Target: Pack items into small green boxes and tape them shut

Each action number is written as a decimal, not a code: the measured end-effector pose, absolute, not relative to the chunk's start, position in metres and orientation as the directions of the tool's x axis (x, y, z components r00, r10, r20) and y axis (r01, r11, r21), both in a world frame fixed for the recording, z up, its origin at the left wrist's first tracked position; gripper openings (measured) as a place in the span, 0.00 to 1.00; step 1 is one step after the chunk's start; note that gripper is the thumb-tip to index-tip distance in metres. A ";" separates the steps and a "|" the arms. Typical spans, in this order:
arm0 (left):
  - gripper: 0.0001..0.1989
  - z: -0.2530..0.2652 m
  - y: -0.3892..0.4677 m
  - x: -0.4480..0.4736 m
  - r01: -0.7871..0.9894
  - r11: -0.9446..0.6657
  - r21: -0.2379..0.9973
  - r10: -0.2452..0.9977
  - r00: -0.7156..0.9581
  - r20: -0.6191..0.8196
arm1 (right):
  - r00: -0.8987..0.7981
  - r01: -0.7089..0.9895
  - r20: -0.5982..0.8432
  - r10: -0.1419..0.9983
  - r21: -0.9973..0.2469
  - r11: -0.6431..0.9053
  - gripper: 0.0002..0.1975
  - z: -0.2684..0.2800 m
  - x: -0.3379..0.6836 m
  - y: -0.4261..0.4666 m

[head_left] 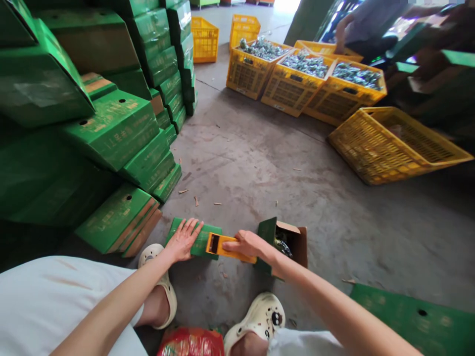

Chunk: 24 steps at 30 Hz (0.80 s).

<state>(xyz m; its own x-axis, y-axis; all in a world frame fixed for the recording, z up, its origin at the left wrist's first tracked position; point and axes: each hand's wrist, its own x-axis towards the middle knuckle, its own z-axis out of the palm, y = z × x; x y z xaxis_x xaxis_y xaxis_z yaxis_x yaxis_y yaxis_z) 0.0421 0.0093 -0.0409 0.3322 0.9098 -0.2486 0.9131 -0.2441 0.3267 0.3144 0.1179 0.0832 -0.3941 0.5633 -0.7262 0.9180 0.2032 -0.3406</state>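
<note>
My left hand (pixel 182 242) lies flat with spread fingers on top of a small closed green carton (pixel 174 225) on the floor. In my right hand (pixel 245 244) is a yellow tape dispenser (pixel 215 243). Its dark-windowed front end lies over the right end of that carton. Just right of my right hand stands an open box (pixel 302 240) with its flap raised. Shiny wrapped pieces (pixel 282 245) show inside it, partly hidden by the flap and my wrist.
Green cartons (pixel 122 126) are stacked at left. Yellow crates (pixel 293 89) of shiny packets stand at the back, with another person's arm (pixel 343 32) behind. A tilted yellow crate (pixel 393 148) lies right. A flat green carton (pixel 408 316) and red package (pixel 191 342) are near me.
</note>
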 end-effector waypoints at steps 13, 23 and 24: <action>0.65 -0.044 -0.009 0.132 0.959 -0.245 0.142 0.939 0.271 -0.213 | -0.220 0.975 -0.745 0.630 -0.145 0.169 0.24 0.100 0.351 0.112; 0.54 -0.039 -0.007 0.130 0.960 -0.266 0.083 0.937 0.278 -0.211 | -0.313 0.945 -0.805 0.504 -0.214 0.246 0.28 0.120 0.368 0.127; 0.53 -0.038 -0.007 0.130 0.962 -0.262 0.074 0.939 0.272 -0.208 | -0.309 0.941 -0.810 0.498 -0.183 0.285 0.28 0.124 0.367 0.129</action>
